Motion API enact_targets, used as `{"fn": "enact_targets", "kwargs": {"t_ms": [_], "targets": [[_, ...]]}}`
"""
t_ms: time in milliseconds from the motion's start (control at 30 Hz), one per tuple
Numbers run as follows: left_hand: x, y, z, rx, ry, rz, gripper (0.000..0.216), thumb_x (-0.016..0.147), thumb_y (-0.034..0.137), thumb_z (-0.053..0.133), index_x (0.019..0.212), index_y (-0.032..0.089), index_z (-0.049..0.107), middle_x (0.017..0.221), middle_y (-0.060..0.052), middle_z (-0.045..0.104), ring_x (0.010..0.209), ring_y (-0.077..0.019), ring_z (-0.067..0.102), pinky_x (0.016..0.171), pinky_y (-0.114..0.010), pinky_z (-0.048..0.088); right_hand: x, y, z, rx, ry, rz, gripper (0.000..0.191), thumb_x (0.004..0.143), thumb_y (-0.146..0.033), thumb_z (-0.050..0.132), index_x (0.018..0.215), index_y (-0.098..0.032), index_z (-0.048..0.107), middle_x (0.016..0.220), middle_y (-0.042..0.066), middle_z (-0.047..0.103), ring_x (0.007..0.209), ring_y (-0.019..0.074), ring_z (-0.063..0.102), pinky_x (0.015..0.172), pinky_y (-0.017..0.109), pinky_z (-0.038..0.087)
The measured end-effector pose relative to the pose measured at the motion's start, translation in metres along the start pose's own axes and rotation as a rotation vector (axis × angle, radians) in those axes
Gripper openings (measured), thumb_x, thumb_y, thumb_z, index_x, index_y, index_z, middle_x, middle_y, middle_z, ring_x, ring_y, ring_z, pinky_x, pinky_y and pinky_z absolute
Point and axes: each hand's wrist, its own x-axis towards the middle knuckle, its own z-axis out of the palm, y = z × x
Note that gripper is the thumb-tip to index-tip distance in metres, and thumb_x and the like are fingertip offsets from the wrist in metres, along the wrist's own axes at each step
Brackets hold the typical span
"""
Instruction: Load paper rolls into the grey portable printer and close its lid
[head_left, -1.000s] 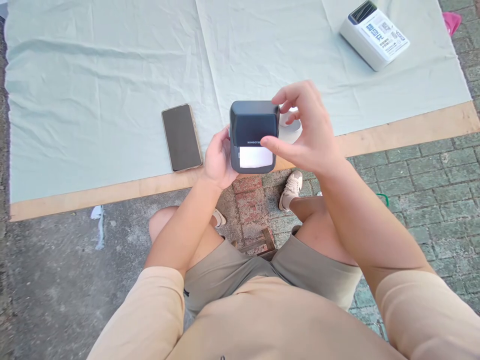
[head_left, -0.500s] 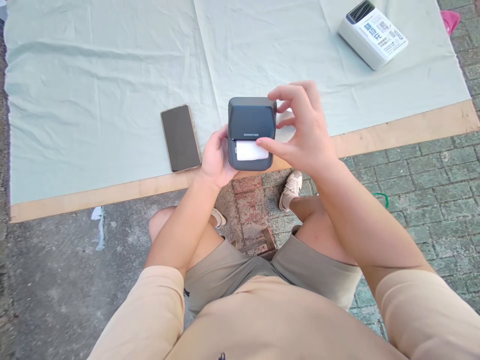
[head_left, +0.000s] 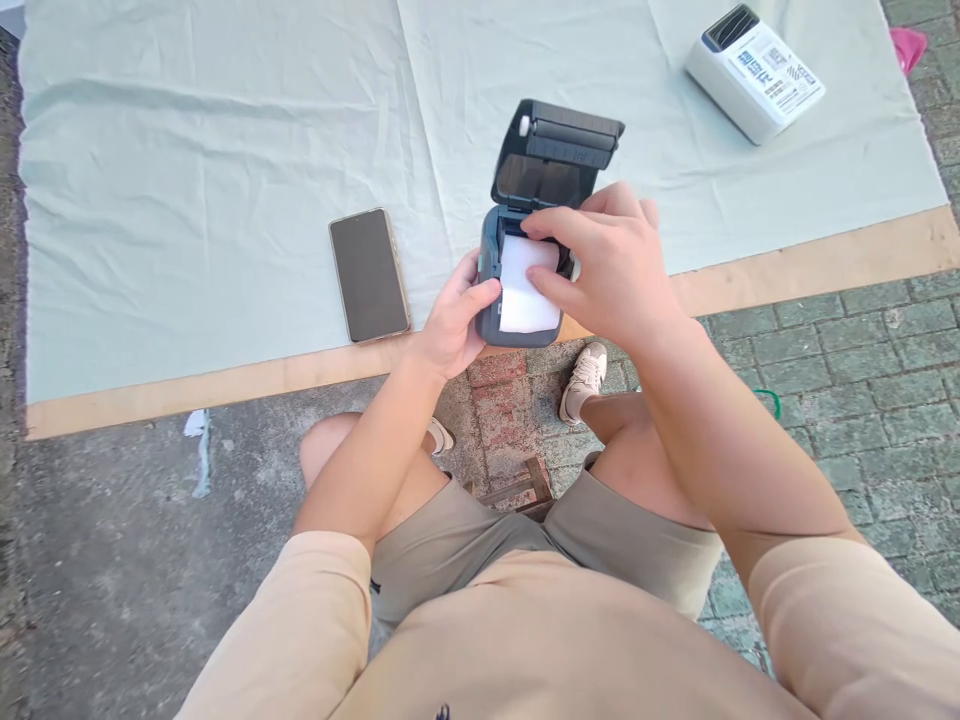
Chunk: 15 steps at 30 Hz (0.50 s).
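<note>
My left hand (head_left: 457, 318) grips a small dark label printer (head_left: 491, 325) by its left side, thumb on the rim. The printer's lid (head_left: 551, 150) stands hinged up at the far end, showing the roller on its underside. A white label paper roll (head_left: 521, 300) lies in the compartment, its loose end hanging over the front. My right hand (head_left: 611, 255) reaches over from the right, thumb on the paper and index finger at the roll's far end; its other fingers are partly hidden behind the hand.
A phone (head_left: 369, 275), screen dark, lies left of the printer on the pale cloth (head_left: 247, 160). Farther back right sits a white box-shaped device (head_left: 757, 75) with printed labels. The table's bare wooden edge (head_left: 217, 388) runs just before my knees, above paved ground.
The printer's lid has swung up from closed, exposing the paper roll. My right hand has moved from the lid's right side onto the roll. The printer has shifted slightly right.
</note>
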Motion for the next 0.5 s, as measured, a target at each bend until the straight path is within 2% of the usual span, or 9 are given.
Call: {"fn": "enact_targets", "kwargs": {"t_ms": [100,167,233,333,433,500], "targets": [[0.0,-0.004,-0.002,0.061,-0.03,0.004,0.05,0.084,0.048,0.083,0.124,0.027,0.062,0.117,-0.003,0.073,0.105,-0.0234,0.076,0.072,-0.029,0.063,0.0,0.0,-0.003,-0.029,-0.08,0.01,0.034,0.086,-0.021,0.062,0.118,-0.027,0.07,0.103,0.007,0.078,0.116,0.0393,0.059,0.093,0.056,0.046],[0.0,-0.005,-0.003,0.075,-0.033,-0.01,0.05,0.085,0.049,0.082,0.125,0.027,0.061,0.116,-0.003,0.073,0.103,-0.0241,0.077,0.07,-0.029,0.063,0.0,0.0,-0.006,0.003,-0.077,0.017,0.032,0.082,-0.018,0.064,0.112,-0.028,0.069,0.105,0.006,0.078,0.114,0.0377,0.06,0.091,0.053,0.047],[0.001,-0.004,-0.002,0.066,-0.012,-0.007,0.049,0.085,0.049,0.081,0.122,0.025,0.062,0.11,-0.003,0.074,0.102,-0.0249,0.077,0.072,-0.031,0.063,-0.001,0.002,-0.011,0.117,-0.031,0.031,0.032,0.077,-0.018,0.065,0.108,-0.028,0.066,0.107,0.006,0.077,0.103,0.0324,0.063,0.085,0.048,0.049],[0.003,-0.001,0.0,0.038,0.023,-0.019,0.046,0.085,0.049,0.08,0.117,0.022,0.062,0.105,-0.004,0.075,0.107,-0.0271,0.077,0.078,-0.034,0.064,0.0,0.012,-0.02,0.487,0.152,0.109,0.037,0.067,-0.022,0.064,0.104,-0.029,0.061,0.099,0.004,0.071,0.075,0.021,0.057,0.065,0.037,0.045],[0.005,0.001,0.002,0.008,0.04,-0.038,0.039,0.088,0.049,0.074,0.112,0.02,0.062,0.112,-0.006,0.076,0.119,-0.0288,0.073,0.087,-0.037,0.064,0.004,0.034,-0.025,0.959,0.325,0.339,0.045,0.055,-0.032,0.057,0.1,-0.029,0.058,0.083,0.003,0.058,0.06,0.0166,0.046,0.048,0.032,0.027],[0.006,0.001,0.003,-0.019,0.051,-0.026,0.034,0.092,0.047,0.069,0.11,0.02,0.063,0.121,-0.007,0.076,0.127,-0.0289,0.07,0.095,-0.039,0.063,0.005,0.051,-0.024,1.191,0.337,0.503,0.051,0.052,-0.045,0.053,0.1,-0.028,0.056,0.082,0.003,0.052,0.056,0.0158,0.042,0.046,0.032,0.022]]}}
